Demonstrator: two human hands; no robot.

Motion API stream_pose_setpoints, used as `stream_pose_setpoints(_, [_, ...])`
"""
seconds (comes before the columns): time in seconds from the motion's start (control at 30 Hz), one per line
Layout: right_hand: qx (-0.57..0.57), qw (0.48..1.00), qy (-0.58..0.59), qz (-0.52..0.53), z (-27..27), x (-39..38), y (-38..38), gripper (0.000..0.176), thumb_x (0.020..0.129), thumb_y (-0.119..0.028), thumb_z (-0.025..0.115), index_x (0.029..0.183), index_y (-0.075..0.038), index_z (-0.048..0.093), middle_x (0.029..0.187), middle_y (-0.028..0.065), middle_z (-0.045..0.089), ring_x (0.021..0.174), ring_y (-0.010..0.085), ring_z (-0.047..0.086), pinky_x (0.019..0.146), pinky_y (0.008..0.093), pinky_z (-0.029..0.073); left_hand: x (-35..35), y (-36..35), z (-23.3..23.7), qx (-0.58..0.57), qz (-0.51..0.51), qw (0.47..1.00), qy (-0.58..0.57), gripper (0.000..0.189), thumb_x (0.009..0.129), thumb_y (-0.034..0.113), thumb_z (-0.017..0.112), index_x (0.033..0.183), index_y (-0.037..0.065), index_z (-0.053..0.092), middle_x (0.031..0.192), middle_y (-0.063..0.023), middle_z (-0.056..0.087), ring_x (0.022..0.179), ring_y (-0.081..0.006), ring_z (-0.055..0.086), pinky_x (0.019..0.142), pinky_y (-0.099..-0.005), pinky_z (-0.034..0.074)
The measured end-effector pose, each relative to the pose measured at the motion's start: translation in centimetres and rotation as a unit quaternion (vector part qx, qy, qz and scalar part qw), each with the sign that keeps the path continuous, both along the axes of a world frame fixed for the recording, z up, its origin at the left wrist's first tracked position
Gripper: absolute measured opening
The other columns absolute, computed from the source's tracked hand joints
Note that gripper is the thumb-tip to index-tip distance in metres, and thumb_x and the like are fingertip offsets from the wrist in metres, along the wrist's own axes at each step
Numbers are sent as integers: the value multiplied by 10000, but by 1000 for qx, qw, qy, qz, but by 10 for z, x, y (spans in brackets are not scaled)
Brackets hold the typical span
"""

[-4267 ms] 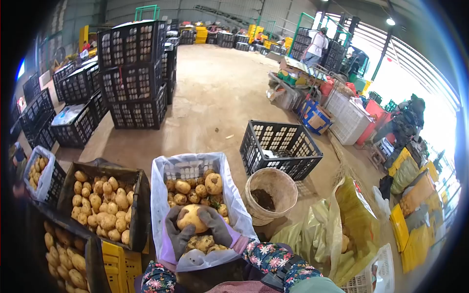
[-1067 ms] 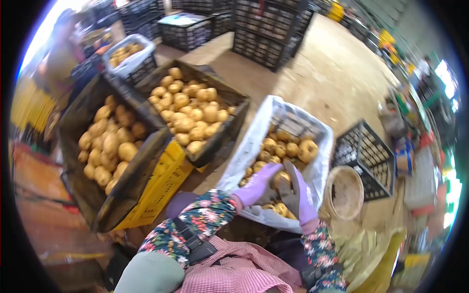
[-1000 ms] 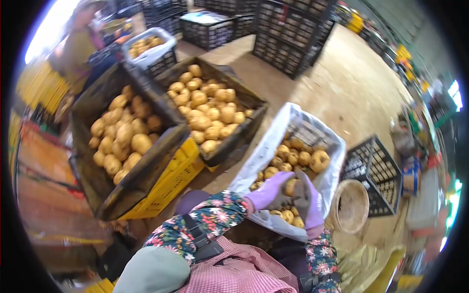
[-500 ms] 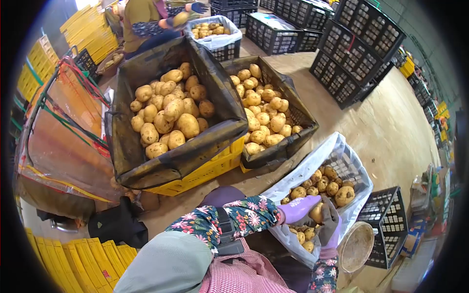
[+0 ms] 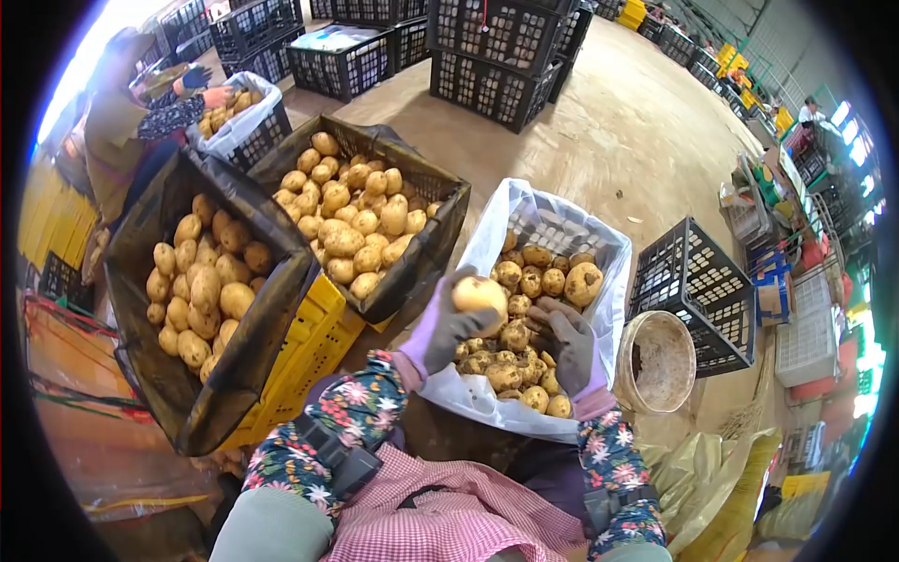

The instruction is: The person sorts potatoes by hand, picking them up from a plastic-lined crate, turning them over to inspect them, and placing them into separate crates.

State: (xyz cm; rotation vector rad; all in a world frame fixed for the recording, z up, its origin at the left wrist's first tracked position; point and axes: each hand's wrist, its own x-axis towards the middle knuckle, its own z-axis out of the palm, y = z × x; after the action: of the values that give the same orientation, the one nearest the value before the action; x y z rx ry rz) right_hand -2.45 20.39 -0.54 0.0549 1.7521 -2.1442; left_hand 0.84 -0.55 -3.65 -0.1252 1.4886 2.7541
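Observation:
A large pale potato is in my left hand, gloved in purple and grey, above the left side of a crate lined with white plastic. Smaller potatoes with dirt on them lie inside that crate. Over its right half is my right hand, in the same kind of glove, its fingers apart with nothing seen between them. Two dark-lined crates of potatoes stand to the left, the nearer one on a yellow crate and the other behind it.
Right of the white-lined crate stand a round, worn bucket and a tilted black crate. Stacked black crates are at the back. A co-worker bends by another lined crate at upper left. Yellowish sacks lie at lower right.
The view has swung right. My hands, earlier close together at a potato low in the white-lined crate, are now apart, with a large potato raised in my left hand.

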Motion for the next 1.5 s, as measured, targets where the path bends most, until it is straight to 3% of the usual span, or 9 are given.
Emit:
stream_pose_setpoints(0.1, [21, 999, -36, 0, 5, -4, 28, 441, 960, -282, 522, 1296, -1, 467, 1181, 146, 603, 1039, 224, 594, 884, 323, 483, -25, -42, 4, 45, 29, 997, -51, 669, 769, -8, 723, 1329, 98, 371, 1141, -79, 523, 978, -180, 586, 856, -305, 520])
stream_pose_setpoints(0.2, [40, 998, -52, -23, -6, -20, 38, 447, 957, -284, 527, 1297, 0, 464, 1168, 140, 606, 1028, 222, 597, 880, 328, 487, -36, -64, 12, -193, 64, 977, 57, 797, 680, -52, 763, 1350, 36, 341, 1202, -101, 505, 1101, -185, 531, 948, -307, 472])
stream_pose_setpoints(0.33, [38, 997, -54, 26, 18, -14, 13, 469, 955, -317, 525, 1305, -10, 469, 1171, 134, 600, 1014, 197, 602, 879, 311, 489, -36, -37, 15, -583, 98, 781, 202, 822, 585, 116, 859, 1294, 31, 451, 1285, -153, 508, 1204, -311, 478, 1033, -399, 387])
stream_pose_setpoints(0.43, [-135, 973, -148, 112, 14, -13, -8, 501, 952, -356, 525, 1314, -14, 468, 1172, 98, 596, 1030, 168, 587, 884, 278, 475, -36, -11, 9, -609, 93, 704, 354, 793, 604, 144, 836, 1293, 49, 456, 1278, -162, 517, 1186, -382, 476, 1016, -442, 393])
stream_pose_setpoints(0.57, [-65, 988, -67, 124, 32, -6, -13, 605, 909, -356, 607, 1365, -11, 409, 1167, 64, 581, 1036, 141, 568, 886, 256, 471, -26, 5, 13, -655, 17, 672, 344, 851, 642, 178, 793, 1373, 56, 376, 1345, -206, 433, 1217, -400, 435, 1027, -459, 371])
stream_pose_setpoints(1.0, [-76, 979, 18, 186, 17, 1, 8, 539, 872, -202, 628, 1316, 37, 437, 1192, 94, 563, 1044, 146, 551, 928, 287, 443, 6, 38, 16, -564, -44, 816, 118, 998, 640, 290, 831, 1391, -60, 274, 1336, -263, 399, 1244, -397, 413, 1047, -433, 345])
stream_pose_setpoints(1.1, [104, 967, 138, 186, 5, 0, 11, 511, 864, -162, 594, 1311, 41, 450, 1183, 97, 571, 1043, 143, 551, 939, 283, 435, 7, 39, 7, -548, -45, 828, 107, 1007, 646, 285, 834, 1398, -62, 260, 1338, -266, 398, 1253, -386, 410, 1055, -418, 339])
stream_pose_setpoints(1.27, [-153, 976, -39, 150, 17, 6, 17, 513, 861, -152, 568, 1316, 54, 449, 1166, 109, 582, 1038, 151, 552, 930, 284, 434, 5, 38, 4, -515, -35, 850, 110, 1069, 615, 157, 866, 1430, -41, 202, 1328, -194, 400, 1216, -251, 438, 1003, -335, 406])
stream_pose_setpoints(1.5, [-151, 978, 22, 140, -12, 3, 11, 512, 887, -149, 569, 1328, 68, 428, 1220, 116, 558, 1071, 159, 552, 933, 282, 447, 7, 49, 10, -564, -22, 819, 105, 1043, 620, 195, 852, 1421, -44, 228, 1354, -230, 386, 1243, -320, 419, 1033, -378, 370])
